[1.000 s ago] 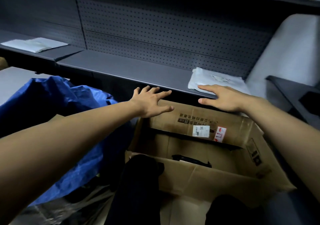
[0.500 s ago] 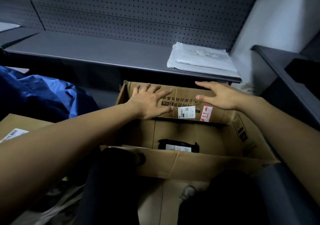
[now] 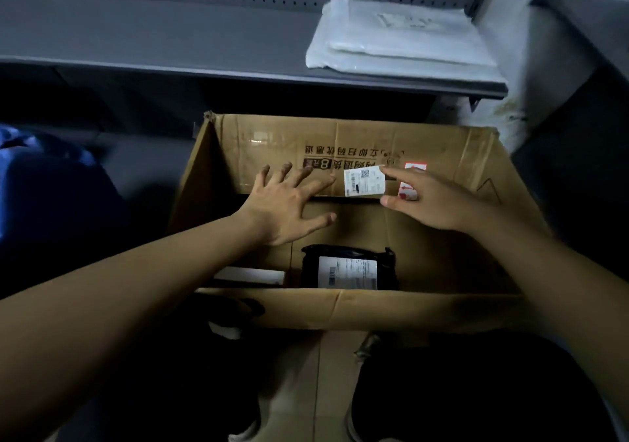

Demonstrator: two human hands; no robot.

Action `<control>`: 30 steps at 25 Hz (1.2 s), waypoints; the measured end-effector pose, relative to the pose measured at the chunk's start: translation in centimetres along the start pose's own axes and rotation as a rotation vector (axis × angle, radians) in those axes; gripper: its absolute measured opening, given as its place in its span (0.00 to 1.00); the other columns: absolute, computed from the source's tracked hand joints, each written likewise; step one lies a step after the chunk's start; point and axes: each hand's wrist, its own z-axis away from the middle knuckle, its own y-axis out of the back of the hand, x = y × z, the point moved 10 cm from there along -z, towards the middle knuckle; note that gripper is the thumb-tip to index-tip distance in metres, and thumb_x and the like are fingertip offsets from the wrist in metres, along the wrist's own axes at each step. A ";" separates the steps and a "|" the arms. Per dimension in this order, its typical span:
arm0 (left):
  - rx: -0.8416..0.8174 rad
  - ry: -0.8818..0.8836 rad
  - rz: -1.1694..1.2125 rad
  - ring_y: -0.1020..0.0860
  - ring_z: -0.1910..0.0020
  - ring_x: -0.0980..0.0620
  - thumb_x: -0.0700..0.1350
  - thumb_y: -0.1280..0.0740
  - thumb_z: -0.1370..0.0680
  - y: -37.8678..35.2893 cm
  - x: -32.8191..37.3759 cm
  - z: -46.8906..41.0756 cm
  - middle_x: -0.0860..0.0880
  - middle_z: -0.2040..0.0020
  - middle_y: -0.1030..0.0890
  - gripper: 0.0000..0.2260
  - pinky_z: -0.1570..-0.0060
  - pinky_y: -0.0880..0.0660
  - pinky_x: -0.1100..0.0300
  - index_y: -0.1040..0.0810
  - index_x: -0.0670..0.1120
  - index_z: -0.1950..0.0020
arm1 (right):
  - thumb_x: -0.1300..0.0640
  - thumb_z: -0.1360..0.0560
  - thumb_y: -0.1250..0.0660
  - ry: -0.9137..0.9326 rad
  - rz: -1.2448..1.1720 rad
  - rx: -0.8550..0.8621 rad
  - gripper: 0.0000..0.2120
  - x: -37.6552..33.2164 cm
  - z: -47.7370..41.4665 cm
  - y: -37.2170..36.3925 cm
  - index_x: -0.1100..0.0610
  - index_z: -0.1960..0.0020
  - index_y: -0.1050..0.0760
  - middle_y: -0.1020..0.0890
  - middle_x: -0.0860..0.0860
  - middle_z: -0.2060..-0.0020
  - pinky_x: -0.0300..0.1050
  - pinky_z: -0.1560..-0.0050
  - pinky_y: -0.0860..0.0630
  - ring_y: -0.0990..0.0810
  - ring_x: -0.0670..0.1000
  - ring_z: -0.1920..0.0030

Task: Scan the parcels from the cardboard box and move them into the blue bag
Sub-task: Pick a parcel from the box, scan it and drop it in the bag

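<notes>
An open cardboard box [image 3: 442,305] stands on the floor in front of me. At its bottom lies a black parcel [image 3: 347,268] with a white label facing up, and a flat white-edged parcel [image 3: 250,275] lies left of it. My left hand [image 3: 289,203] hovers over the box's opening with fingers spread and holds nothing. My right hand [image 3: 429,200] is also open above the box, near the white label on the far flap. A fold of the blue bag [image 3: 20,176] shows at the far left edge.
A grey shelf [image 3: 170,40] with a perforated back panel runs behind the box. White plastic mailers [image 3: 398,40] lie on the shelf's right end. A dark unit [image 3: 578,101] stands to the right. My dark legs and shoes are below the box's near wall.
Both hands have come down from the shelf edge and far flap to above the box's opening. My view has tilted downward, showing the box's bottom and the parcels in it.
</notes>
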 end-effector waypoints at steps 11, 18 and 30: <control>0.007 -0.146 -0.108 0.50 0.20 0.41 0.74 0.55 0.26 -7.5 0.3 -6.8 0.49 0.18 0.48 0.35 0.24 0.55 0.36 0.57 0.66 0.21 | 0.35 0.23 0.37 0.021 0.007 -0.095 0.35 6.0 -4.0 -6.8 0.42 0.20 0.44 0.38 0.47 0.22 0.47 0.28 0.40 0.39 0.49 0.24; -0.118 -0.246 -0.163 0.57 0.20 0.41 0.75 0.57 0.26 -13.8 0.4 -7.4 0.51 0.18 0.59 0.36 0.25 0.58 0.35 0.67 0.67 0.23 | 0.34 0.24 0.38 0.054 0.122 -0.200 0.36 7.8 -4.6 -10.6 0.37 0.21 0.50 0.41 0.44 0.21 0.49 0.28 0.41 0.43 0.49 0.23; -0.316 -0.278 -0.209 0.61 0.20 0.42 0.76 0.55 0.27 -18.9 -0.8 -6.7 0.53 0.19 0.64 0.37 0.25 0.62 0.36 0.70 0.66 0.24 | 0.35 0.23 0.37 0.066 0.284 -0.448 0.38 8.0 -2.9 -17.0 0.38 0.20 0.53 0.41 0.48 0.21 0.55 0.26 0.38 0.43 0.52 0.22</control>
